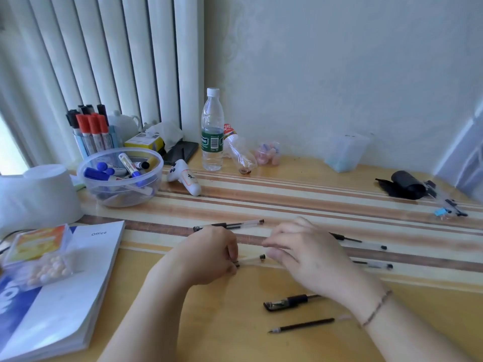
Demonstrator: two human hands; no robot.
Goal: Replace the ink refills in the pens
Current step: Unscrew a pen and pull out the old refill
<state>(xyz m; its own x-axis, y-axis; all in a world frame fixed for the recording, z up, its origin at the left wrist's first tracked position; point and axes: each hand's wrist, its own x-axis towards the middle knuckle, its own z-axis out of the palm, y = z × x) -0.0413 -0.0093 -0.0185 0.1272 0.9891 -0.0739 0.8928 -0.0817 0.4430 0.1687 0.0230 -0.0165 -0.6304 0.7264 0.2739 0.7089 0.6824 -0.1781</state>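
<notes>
My left hand (pixel 209 254) pinches one end of a clear pen barrel (pixel 251 260) that lies low over the table. My right hand (pixel 305 252) has its fingers curled over the barrel's other end, which bears a small dark ring. A whole pen (pixel 228 226) lies just beyond my left hand. To the right of my right hand lie two more pens, one (pixel 358 241) behind the other (pixel 373 264). A black pen cap (pixel 286 302) and a loose dark refill (pixel 300 325) lie near my right wrist.
A clear bowl of markers (pixel 120 176) and a cup of markers (pixel 88 131) stand at the back left. A booklet (pixel 65 288) with a pill box lies at left. A water bottle (pixel 212 129) stands at the back; a black roll (pixel 405 185) lies at far right.
</notes>
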